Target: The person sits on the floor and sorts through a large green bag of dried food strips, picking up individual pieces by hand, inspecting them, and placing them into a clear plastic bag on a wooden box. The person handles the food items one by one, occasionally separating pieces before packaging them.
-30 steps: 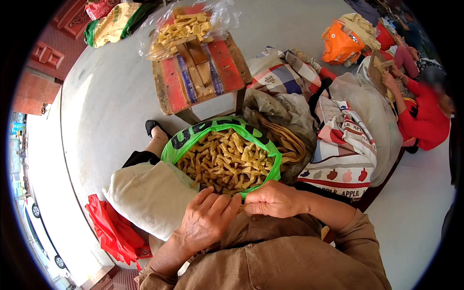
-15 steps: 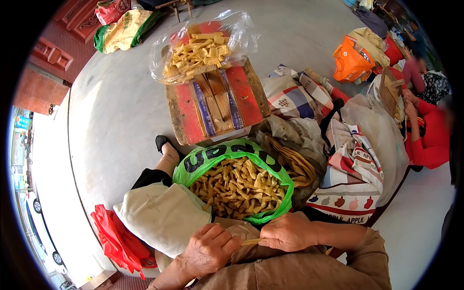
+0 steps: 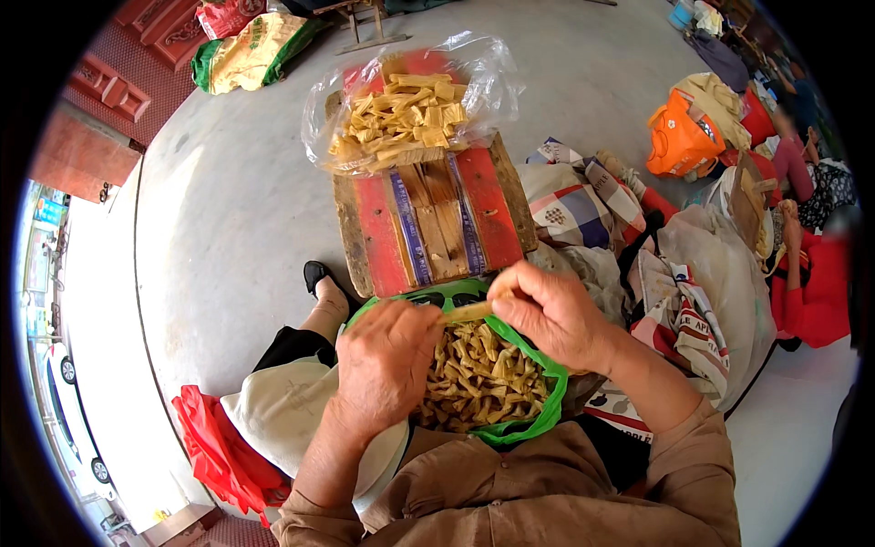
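A narrow yellow-tan strip (image 3: 467, 313) is stretched between my two hands, above a green plastic bag (image 3: 538, 421). My left hand (image 3: 385, 357) pinches its left end, fingers curled with knuckles up. At the other end, my right hand (image 3: 554, 312) grips it between thumb and bent forefinger. What the strip is made of I cannot tell. Several twisted or knotted tan pieces (image 3: 483, 378) fill the bag below. Beyond my hands, a clear plastic bag (image 3: 497, 77) holding flat yellow strips (image 3: 410, 111) rests on a worn red wooden board (image 3: 497, 205).
A pale cloth (image 3: 296, 406) covers my left leg, beside a red bag (image 3: 219, 447). To the right lie patterned cloth bags (image 3: 583, 205) and clear plastic sheeting (image 3: 706, 255). A person in red (image 3: 816, 283) sits at far right, near an orange bag (image 3: 679, 137).
Both hands have risen and moved forward from near my lap to over the green bag, carrying the strip between them. The view has shifted slightly.
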The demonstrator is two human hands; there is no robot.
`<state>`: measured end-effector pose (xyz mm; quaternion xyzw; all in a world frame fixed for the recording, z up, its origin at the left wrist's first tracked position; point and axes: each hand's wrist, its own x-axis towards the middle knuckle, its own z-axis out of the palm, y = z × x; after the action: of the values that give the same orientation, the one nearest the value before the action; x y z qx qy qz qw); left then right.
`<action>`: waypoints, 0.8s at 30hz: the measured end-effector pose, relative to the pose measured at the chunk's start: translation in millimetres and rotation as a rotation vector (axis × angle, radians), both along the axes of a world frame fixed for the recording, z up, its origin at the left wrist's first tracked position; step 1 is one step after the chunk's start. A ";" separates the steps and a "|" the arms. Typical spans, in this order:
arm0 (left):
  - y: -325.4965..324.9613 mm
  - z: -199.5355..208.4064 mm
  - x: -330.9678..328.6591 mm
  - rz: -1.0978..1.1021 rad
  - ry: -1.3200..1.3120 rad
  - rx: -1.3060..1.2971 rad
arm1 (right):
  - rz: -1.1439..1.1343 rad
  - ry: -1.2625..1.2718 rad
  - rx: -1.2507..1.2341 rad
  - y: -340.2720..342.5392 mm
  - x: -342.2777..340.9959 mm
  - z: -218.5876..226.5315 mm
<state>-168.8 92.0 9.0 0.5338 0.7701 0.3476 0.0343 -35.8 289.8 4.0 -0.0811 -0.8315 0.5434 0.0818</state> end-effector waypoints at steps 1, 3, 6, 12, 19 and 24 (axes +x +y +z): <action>9.6 2.4 -12.6 0.050 0.006 0.023 | -0.037 0.102 0.079 7.1 -19.1 3.4; 22.8 3.2 -36.6 0.142 -0.010 0.053 | -0.063 0.198 0.212 18.3 -53.8 2.5; 41.3 -5.0 -58.4 0.200 -0.027 0.044 | -0.114 0.282 0.368 33.4 -82.2 -14.7; 25.9 -20.5 -41.1 0.184 0.022 -0.022 | -0.174 0.313 0.586 21.6 -55.6 -29.2; -30.0 -43.6 -21.5 0.376 -0.225 0.121 | -0.296 0.341 0.448 16.0 2.9 -46.2; -29.4 -11.0 -2.6 0.241 0.014 0.085 | -0.235 0.435 0.450 -9.4 -1.1 -16.7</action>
<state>-171.3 62.6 -2.0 0.4407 0.8135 0.3777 -0.0359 -36.8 280.4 -12.7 -0.0384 -0.8786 0.3377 0.3355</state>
